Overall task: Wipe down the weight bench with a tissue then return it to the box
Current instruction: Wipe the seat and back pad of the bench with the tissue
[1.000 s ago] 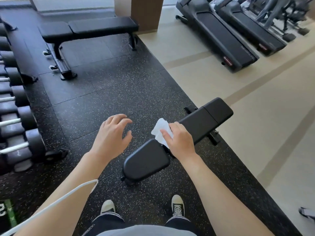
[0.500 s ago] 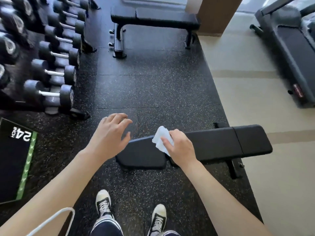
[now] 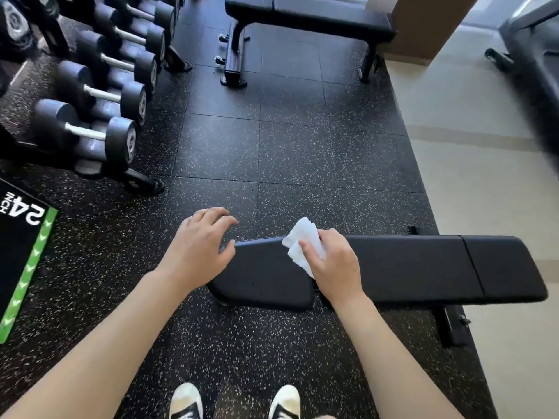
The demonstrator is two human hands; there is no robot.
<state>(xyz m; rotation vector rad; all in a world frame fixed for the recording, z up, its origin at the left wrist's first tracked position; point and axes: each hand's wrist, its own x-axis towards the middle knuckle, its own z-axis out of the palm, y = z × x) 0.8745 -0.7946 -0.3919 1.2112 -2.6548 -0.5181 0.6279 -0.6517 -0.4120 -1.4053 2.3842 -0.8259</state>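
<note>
Gym floor, black rubber tiles | weight bench point(image 3: 408, 267) worktop at 3 o'clock | right hand point(image 3: 332, 264) grip pinches tissue point(image 3: 302, 243) on pad | left hand point(image 3: 196, 249) loose, empty | risk: tissue bunches, misses far end; box unseen

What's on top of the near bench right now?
The right hand holds a white tissue over the bench pad. The left hand overlaps its left end. Whatever lies beneath them is covered.

Right hand point(image 3: 334, 263) grips crumpled white tissue point(image 3: 302, 244) over black weight bench point(image 3: 408, 267) pad. Left hand point(image 3: 198, 251) hovers at bench's left end, fingers loosely curled. Dumbbell rack point(image 3: 90, 95) upper left; second bench point(image 3: 308, 16) beyond. Speckled rubber floor point(image 3: 287, 152).
</note>
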